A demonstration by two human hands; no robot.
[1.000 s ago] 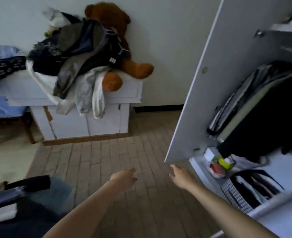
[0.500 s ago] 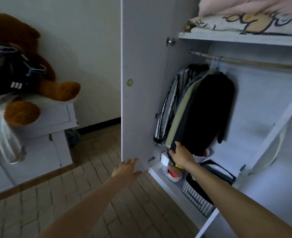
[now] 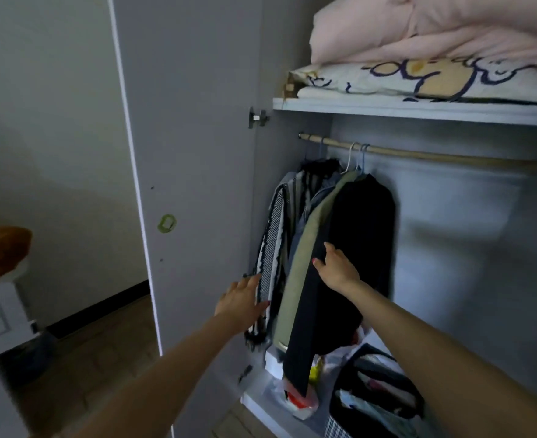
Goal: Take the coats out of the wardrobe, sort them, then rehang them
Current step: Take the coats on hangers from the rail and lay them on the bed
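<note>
- Coats (image 3: 333,248) are still hanging bunched at the left end of the wardrobe rail (image 3: 450,157); none is out yet.
- Right hand (image 3: 336,269) is lying flat-fingered on the black coat (image 3: 360,235), gripping nothing.
- Left hand (image 3: 240,300) is reaching, fingers straight, touching the checked coat (image 3: 272,248).
- Removing, sorting and rehanging are all remaining.

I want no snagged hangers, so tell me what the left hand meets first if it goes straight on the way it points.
The left hand, fingers straight, points up and right at the black-and-white patterned coat at the left end of the hanging bunch. Its fingertips look at or on that coat's edge already, though depth is unclear.
</note>
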